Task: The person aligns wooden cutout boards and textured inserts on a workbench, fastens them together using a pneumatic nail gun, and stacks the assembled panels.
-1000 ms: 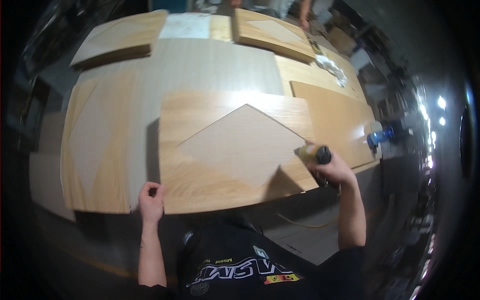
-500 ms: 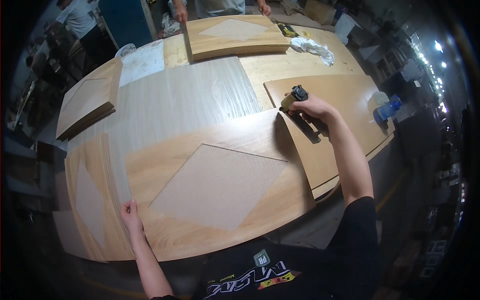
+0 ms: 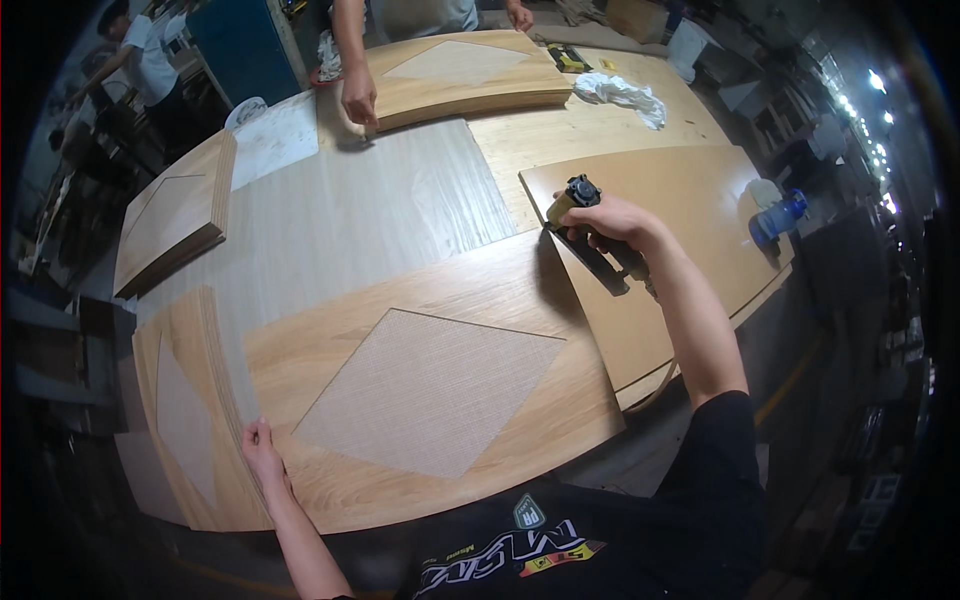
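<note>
A pale wood panel (image 3: 340,370) with a woven-textured diamond inset (image 3: 440,390) lies in front of me. My right hand (image 3: 612,220) grips a black and tan nail gun (image 3: 577,200), its nose end at the panel's far right corner. My left hand (image 3: 264,455) is at the panel's left edge, fingers curled together; whatever they may pinch is too small to make out. Just left of it lies a stack of similar panels (image 3: 222,400).
A plain tan board (image 3: 680,240) lies right, bearing a blue bottle (image 3: 778,218). Another panel stack (image 3: 215,190) stands far left. Across the table, a co-worker's hand (image 3: 358,95) is by a further stack (image 3: 480,105). A white cloth (image 3: 625,95) and grey board (image 3: 370,200) lie there too.
The co-worker's hand has come forward to the near left corner of the far stack. My right hand with the nail gun has shifted only slightly; the view has moved a little.
</note>
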{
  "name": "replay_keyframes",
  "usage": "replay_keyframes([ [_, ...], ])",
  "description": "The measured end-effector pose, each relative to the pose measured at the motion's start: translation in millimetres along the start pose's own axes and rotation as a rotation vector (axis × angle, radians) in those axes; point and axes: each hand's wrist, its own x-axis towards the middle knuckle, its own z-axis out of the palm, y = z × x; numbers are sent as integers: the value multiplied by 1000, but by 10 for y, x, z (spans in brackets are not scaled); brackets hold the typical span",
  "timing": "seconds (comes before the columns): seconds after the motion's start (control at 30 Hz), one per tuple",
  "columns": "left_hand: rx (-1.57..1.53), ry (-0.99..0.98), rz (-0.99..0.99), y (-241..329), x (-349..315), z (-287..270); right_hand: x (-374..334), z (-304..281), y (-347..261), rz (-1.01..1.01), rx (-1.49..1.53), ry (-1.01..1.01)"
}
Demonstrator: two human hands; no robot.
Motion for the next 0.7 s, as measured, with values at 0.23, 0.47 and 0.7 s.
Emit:
replay_keyframes([
  [0.23, -33, -44, -23, 6, 27, -58, -1036, 127, -127, -212, 84, 113],
  [0.47, 99, 8, 127, 136, 63, 80, -2506, 503, 186, -458, 507, 149],
  [0.7, 98, -769, 1045, 1310, -1576, 1106, -2973, 1959, 560, -892, 1202, 481],
])
